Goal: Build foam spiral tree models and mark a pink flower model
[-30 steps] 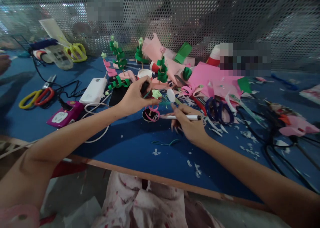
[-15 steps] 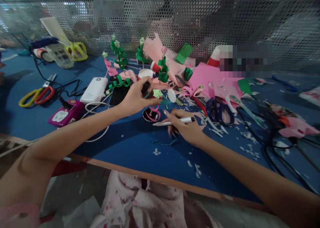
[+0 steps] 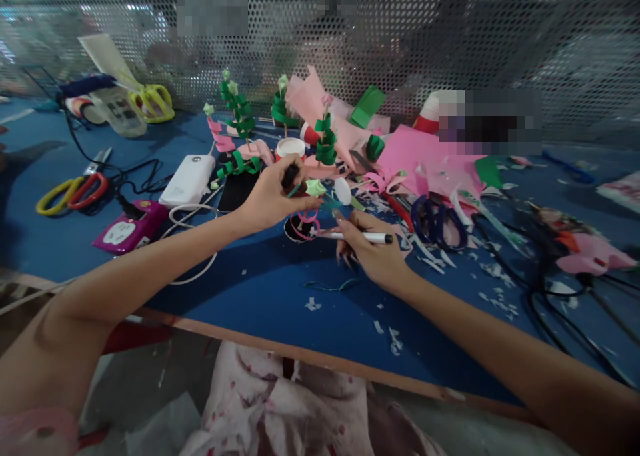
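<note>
Matt pink paper (image 3: 407,151) on a smooth blue tabletop (image 3: 273,286).
At centre, a white pen (image 3: 373,238) is cased in smooth plastic; at left, a purple box (image 3: 156,217) is finished glossy; across the top, a perforated metal panel (image 3: 300,26) is seen.

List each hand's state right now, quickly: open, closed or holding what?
Left hand: closed, holding a small black object.
Right hand: closed, holding a white pen.

Looks like a craft workshop: pink paper (image 3: 415,153), scissors (image 3: 439,224) and clippings (image 3: 495,271) litter the blue bench (image 3: 280,296) right of the right grip (image 3: 373,251).
</note>
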`<state>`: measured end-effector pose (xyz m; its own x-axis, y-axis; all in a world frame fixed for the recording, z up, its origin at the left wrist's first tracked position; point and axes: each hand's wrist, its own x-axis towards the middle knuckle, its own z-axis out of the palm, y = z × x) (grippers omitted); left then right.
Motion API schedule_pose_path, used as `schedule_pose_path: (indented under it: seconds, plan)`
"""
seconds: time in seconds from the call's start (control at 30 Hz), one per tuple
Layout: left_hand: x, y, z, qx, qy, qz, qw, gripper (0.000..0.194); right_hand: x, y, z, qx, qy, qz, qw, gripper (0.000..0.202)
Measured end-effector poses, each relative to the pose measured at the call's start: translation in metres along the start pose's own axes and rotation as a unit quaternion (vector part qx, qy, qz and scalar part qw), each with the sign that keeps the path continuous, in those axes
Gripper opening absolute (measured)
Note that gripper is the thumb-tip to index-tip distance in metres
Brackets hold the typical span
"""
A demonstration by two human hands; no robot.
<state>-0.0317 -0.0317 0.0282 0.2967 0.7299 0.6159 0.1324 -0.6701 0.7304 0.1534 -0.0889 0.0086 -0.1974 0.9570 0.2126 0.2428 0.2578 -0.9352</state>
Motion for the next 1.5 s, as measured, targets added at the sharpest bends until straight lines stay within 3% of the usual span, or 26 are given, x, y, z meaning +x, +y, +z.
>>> schedule_pose_path:
  seconds: [0.17, 0.3, 0.67, 1.17, 1.37, 1.5]
  plan:
    - [0.0000, -0.0002, 0.0006, 0.022, 0.011, 0.017, 1.000, 0.050, -0.0007, 0.0014, -0.0002, 0.007, -0.059, 0.000, 0.998, 0.043]
    - [0.0003, 0.0014, 0.0016, 0.006, 0.009, 0.008, 1.000, 0.052, -0.0011, 0.0023, 0.0003, 0.016, -0.049, -0.011, 0.999, 0.040]
    - [0.0011, 0.0076, 0.0022, -0.035, -0.011, -0.020, 0.999, 0.054, -0.0001, 0.0001, 0.0005, 0.012, -0.099, -0.027, 0.995, 0.046]
    - [0.0007, 0.0072, 0.0024, -0.028, -0.008, -0.007, 1.000, 0.052, 0.0000, -0.0010, 0.0009, -0.010, -0.075, -0.033, 0.997, 0.051]
    - [0.0003, 0.0082, 0.0017, -0.028, -0.007, -0.013, 0.999, 0.052, 0.0028, -0.0039, 0.0004, -0.014, 0.037, -0.020, 0.999, 0.048]
    - [-0.0008, 0.0068, 0.0018, -0.024, -0.002, -0.022, 0.999, 0.051, 0.0050, -0.0021, 0.0006, -0.016, 0.033, -0.011, 0.999, 0.046]
